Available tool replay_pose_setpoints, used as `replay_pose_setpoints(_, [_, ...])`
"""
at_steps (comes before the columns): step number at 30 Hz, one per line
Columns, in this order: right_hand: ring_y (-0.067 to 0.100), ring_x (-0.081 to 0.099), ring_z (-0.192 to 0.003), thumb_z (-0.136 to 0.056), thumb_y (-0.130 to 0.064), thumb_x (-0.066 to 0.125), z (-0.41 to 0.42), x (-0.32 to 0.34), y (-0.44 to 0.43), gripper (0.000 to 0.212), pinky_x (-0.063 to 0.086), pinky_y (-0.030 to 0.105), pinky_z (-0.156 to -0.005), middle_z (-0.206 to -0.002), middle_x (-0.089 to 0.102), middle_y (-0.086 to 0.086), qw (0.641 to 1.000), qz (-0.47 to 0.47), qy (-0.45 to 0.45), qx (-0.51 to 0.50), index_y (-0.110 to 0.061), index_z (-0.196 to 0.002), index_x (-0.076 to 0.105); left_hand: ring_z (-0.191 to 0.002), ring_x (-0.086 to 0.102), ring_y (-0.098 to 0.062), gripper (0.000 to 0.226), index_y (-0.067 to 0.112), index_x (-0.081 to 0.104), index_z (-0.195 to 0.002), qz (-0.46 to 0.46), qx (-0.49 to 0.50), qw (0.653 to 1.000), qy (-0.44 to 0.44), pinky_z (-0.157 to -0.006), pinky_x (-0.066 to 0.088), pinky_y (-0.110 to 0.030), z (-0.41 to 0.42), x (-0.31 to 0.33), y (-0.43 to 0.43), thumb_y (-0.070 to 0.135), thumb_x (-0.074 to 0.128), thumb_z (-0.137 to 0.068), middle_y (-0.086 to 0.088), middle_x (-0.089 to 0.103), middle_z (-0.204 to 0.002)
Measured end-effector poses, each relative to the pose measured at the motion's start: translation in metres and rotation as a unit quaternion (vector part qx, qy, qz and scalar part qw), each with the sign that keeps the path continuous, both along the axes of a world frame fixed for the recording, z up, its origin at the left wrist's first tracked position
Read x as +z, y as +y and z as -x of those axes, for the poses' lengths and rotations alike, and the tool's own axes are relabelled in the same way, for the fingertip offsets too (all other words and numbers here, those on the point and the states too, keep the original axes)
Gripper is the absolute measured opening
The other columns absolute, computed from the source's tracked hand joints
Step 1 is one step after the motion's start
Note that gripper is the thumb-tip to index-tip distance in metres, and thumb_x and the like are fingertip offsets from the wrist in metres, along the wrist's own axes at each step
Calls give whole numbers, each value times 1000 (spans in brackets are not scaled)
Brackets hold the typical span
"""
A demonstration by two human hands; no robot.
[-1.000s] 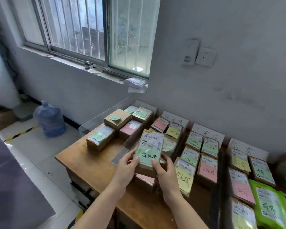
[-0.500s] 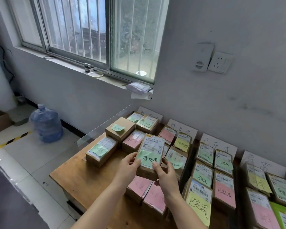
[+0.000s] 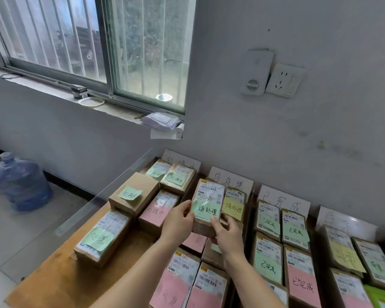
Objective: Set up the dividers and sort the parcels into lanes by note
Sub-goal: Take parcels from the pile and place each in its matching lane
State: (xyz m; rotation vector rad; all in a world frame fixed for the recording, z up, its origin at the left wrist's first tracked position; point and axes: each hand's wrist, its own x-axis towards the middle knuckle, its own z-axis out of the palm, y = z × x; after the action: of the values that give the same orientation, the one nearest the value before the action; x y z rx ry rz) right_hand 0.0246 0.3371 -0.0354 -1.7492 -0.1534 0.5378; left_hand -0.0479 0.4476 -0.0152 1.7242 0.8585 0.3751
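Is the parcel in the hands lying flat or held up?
Held up: left hand and right hand grip the parcel by its lower end, tilted above a pink-note parcel.

L hand [image 3: 177, 225] + R hand [image 3: 229, 234]: both seen bare. Both forearms shown uncovered up to frame edge. Nails too blurred to be judged.

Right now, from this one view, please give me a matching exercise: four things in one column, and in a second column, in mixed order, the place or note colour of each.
Things:
1. held parcel
2. parcel to its right
3. water jug
4. white packet

Place or note colour:
a. on the window sill
b. green note
c. on the floor
d. yellow note

Pairs: 1-b, 2-d, 3-c, 4-a.
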Motion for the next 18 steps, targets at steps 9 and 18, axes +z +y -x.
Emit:
replay_pose_setpoints(9, [18,58,-114,-97,-37,56,-73,-12,49,37,50,42,-98,-127,62,-2,996,82,-13,-37,-22,-131,58,-105,60,-12,45,21,48,-141,-150,-114,980,69,-84,51,-25,-80,-1,52,15,53,-97,3,61,-126])
replay_pose_setpoints(18, [17,51,-128,-98,-18,56,-112,-25,76,45,45,34,-102,-136,58,-4,983,162,-80,-13,-24,-141,49,-123,52,-21,57,14,37,-144,-269,-228,916,189,-94,48,-32,-132,-20,84,0,52,-91,-3,52,-137])
